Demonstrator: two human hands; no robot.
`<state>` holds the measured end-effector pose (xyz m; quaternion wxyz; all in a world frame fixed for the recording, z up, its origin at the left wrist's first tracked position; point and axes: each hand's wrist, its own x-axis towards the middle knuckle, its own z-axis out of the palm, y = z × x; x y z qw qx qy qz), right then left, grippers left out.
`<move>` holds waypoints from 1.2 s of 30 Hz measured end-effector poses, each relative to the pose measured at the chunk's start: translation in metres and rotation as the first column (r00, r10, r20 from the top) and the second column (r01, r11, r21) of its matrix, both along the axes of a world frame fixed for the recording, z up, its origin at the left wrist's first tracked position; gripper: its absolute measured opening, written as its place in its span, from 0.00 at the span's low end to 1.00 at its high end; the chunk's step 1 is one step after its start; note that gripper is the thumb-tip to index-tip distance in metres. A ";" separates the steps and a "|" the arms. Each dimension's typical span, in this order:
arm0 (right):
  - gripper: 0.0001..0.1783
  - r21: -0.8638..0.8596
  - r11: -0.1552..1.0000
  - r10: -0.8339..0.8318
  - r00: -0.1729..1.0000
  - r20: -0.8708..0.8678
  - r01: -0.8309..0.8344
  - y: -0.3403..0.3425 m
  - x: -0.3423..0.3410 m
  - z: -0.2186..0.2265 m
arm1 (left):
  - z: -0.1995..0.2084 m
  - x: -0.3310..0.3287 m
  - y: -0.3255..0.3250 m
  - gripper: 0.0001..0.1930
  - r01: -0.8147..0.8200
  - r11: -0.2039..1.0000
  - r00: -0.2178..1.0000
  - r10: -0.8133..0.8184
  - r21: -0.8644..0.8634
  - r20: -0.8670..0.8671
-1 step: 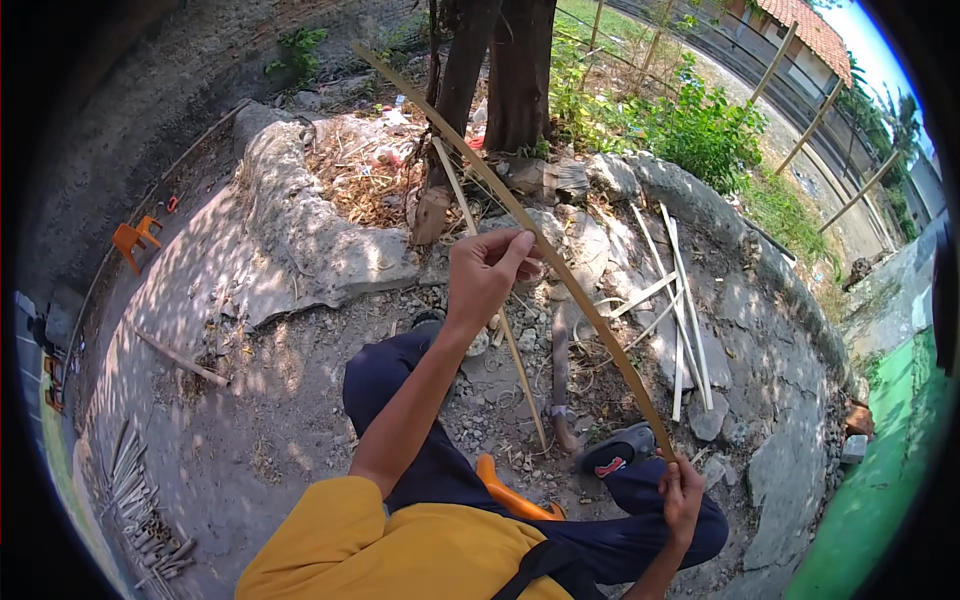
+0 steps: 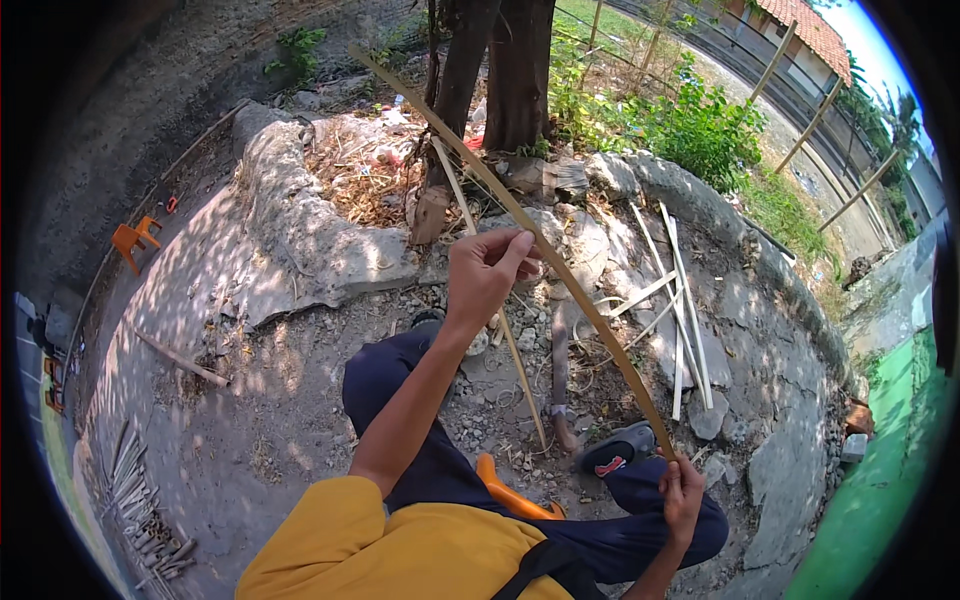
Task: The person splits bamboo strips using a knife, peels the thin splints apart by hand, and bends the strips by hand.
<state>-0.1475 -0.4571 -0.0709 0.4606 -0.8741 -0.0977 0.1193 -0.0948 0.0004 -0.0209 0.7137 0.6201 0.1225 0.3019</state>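
A long, thin bamboo strip [image 2: 590,312] slants across the view, from the tree at upper left down to my right knee. My left hand [image 2: 490,272] pinches it near the middle, thumb on top. Close to my right knee, my right hand [image 2: 682,498] is closed round the strip's lower end. Beneath it, a narrower pale strip [image 2: 508,335] leans from the tree base down to the ground. A machete-like blade with a wooden handle [image 2: 565,436] lies between my feet. Several pale strips [image 2: 683,310] are piled crosswise on the ground at right.
Ahead stands a tree trunk [image 2: 518,85] ringed by a broken concrete edge [image 2: 365,262]. Orange plastic [image 2: 505,490] shows between my legs. An orange chair [image 2: 135,240] is far left, with a stick [image 2: 180,357] nearer. Cut pieces [image 2: 145,515] lie lower left; a green wall [image 2: 870,475] rises at right.
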 end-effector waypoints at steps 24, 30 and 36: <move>0.19 0.311 0.913 -0.112 0.897 -0.428 0.262 0.048 0.000 -0.018 | -0.035 -0.004 -0.087 0.06 0.273 0.589 0.938 -0.339 0.760 -0.074; 0.20 0.314 0.907 -0.099 0.865 -0.491 0.282 0.047 0.003 -0.038 | -0.050 -0.002 -0.086 0.06 0.345 0.449 0.893 -0.428 0.824 -0.140; 0.21 0.525 0.744 0.011 0.778 -0.628 0.413 0.064 0.015 -0.047 | -0.069 -0.028 -0.141 0.09 0.664 0.073 0.570 -0.693 0.744 -0.441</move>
